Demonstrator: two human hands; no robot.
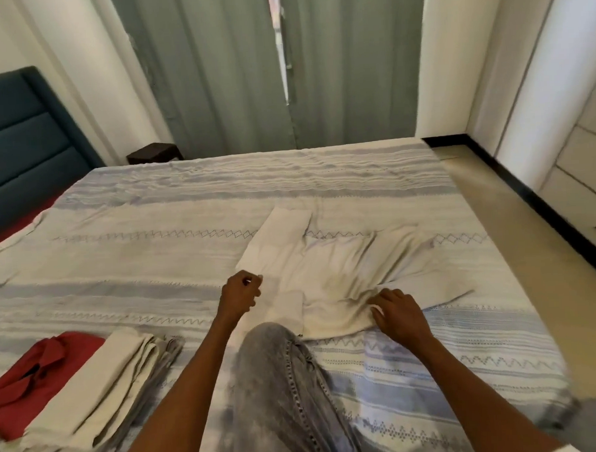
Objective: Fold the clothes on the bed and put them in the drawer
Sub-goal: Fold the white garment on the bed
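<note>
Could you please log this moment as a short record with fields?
setting: bed with a striped cover
garment in work: white shirt, spread flat, part folded
left hand: pinches the shirt's left edge
right hand: grips the shirt's lower hem
folded pile: beige cloths beside a red shirt, near left
drawers: far right

striped bed [152, 211], white garment [333, 275], folded stack [102, 388]

White garment [339, 275] on a white-and-blue zigzag-striped bedspread [152, 211]; red shirt [40, 373] near left; cream folded pile [102, 388]; grey-green curtains [235, 68] far; teal headboard [16, 135].
</note>
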